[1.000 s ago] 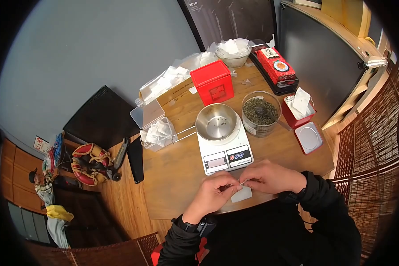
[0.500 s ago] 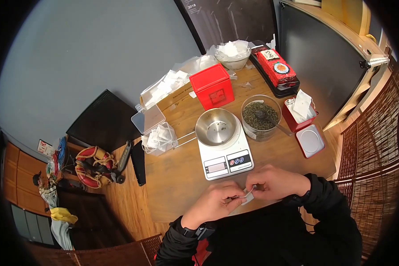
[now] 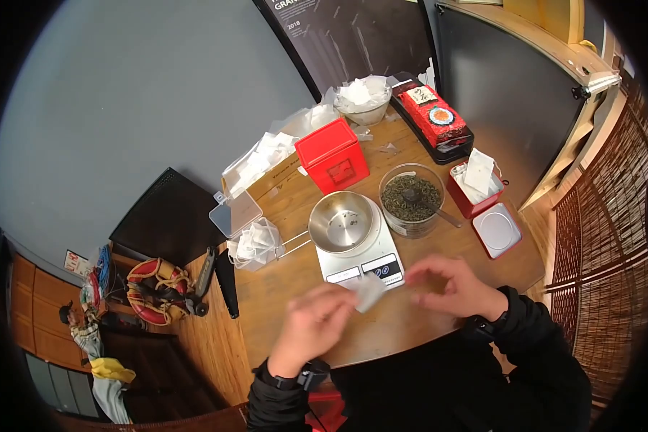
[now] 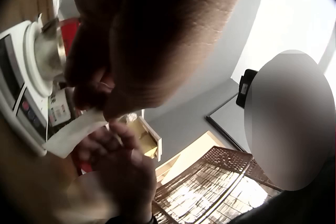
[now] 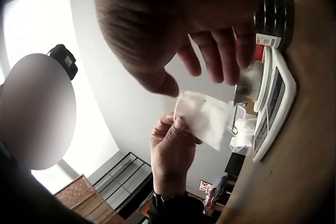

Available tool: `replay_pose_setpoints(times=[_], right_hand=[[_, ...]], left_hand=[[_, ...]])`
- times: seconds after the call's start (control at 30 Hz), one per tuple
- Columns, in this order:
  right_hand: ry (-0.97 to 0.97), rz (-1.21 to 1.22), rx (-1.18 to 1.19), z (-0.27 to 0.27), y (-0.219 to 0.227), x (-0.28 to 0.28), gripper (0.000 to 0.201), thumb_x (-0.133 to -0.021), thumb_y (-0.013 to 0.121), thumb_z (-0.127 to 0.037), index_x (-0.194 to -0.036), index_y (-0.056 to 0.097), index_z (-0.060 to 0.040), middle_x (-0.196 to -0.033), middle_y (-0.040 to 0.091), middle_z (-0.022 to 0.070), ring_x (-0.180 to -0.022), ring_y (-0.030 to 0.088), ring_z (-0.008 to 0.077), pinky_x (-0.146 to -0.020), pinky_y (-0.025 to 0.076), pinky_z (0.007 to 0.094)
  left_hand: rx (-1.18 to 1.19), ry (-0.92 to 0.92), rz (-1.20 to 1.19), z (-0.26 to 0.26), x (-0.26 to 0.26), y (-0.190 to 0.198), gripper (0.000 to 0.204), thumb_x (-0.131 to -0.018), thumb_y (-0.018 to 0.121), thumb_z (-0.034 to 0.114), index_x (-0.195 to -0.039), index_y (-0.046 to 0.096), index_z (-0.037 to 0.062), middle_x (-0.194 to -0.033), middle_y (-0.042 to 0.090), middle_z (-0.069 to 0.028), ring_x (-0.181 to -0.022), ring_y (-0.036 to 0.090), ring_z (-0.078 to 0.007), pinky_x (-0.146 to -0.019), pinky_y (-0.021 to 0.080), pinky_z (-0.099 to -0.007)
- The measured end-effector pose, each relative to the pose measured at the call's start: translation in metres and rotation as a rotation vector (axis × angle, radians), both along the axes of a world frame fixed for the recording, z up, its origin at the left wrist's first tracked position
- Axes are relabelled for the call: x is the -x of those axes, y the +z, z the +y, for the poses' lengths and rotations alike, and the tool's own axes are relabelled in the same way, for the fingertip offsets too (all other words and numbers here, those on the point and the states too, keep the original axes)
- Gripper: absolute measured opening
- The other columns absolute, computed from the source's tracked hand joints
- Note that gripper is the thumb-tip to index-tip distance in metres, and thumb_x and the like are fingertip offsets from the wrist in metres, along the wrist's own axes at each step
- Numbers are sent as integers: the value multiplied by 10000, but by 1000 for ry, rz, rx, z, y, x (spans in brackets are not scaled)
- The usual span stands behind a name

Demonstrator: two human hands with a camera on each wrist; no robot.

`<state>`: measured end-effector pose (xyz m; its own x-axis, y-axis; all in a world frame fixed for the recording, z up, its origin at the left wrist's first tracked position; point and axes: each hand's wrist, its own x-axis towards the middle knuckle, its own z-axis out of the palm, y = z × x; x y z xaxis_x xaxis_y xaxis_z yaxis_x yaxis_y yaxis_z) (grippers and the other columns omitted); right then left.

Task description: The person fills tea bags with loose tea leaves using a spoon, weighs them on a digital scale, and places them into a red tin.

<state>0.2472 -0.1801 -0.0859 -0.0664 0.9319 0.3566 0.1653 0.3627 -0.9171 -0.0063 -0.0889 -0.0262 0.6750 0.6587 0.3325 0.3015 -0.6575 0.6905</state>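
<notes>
My left hand [image 3: 306, 330] pinches a small white tea bag [image 3: 369, 292] by one edge, raised just in front of the kitchen scale [image 3: 381, 248]. In the right wrist view, the tea bag [image 5: 205, 119] looks thin and flat, with thumb and fingers gripping its side. My right hand [image 3: 450, 288] hovers to the right of the bag, fingers spread and loosely bent, with nothing in them. On the scale sits a steel saucepan [image 3: 322, 209] with a few dark bits at the bottom. Beside it stands a clear tub of loose dried tea leaves [image 3: 403, 194] with a scoop in it.
A red tin [image 3: 333, 155] stands behind the saucepan. To the right are an open red tin [image 3: 474, 204] with white bags and its lid [image 3: 498, 229]. Left of the scale is a plastic box [image 3: 259, 255] of white bags. A red package [image 3: 432, 115] lies on a black tray.
Both hands were together at the tea bag near the table's front edge. The right hand has let go and moved away; the left has lifted the bag toward the scale.
</notes>
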Motion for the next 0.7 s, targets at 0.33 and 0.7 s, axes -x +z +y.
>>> replay_pose_setpoints(times=[0.33, 0.7], right_hand=[[-482, 634, 124, 25, -32, -17, 429, -919, 684, -16, -1268, 435, -33, -925, 585, 23, -787, 574, 67, -627, 509, 227], [-586, 201, 39, 40, -13, -43, 174, -1035, 558, -174, -1080, 582, -8, -806, 605, 28, -752, 589, 91, -637, 473, 250]], left_hand=[[-471, 252, 64, 87, -19, 16, 64, -809, 727, 14, -870, 725, -5, -793, 679, -163, -747, 646, -353, -666, 520, -403], [-418, 221, 99, 87, -38, -23, 111, -817, 693, 0, -919, 738, 2, -819, 683, -155, -777, 632, -354, -697, 513, -423]])
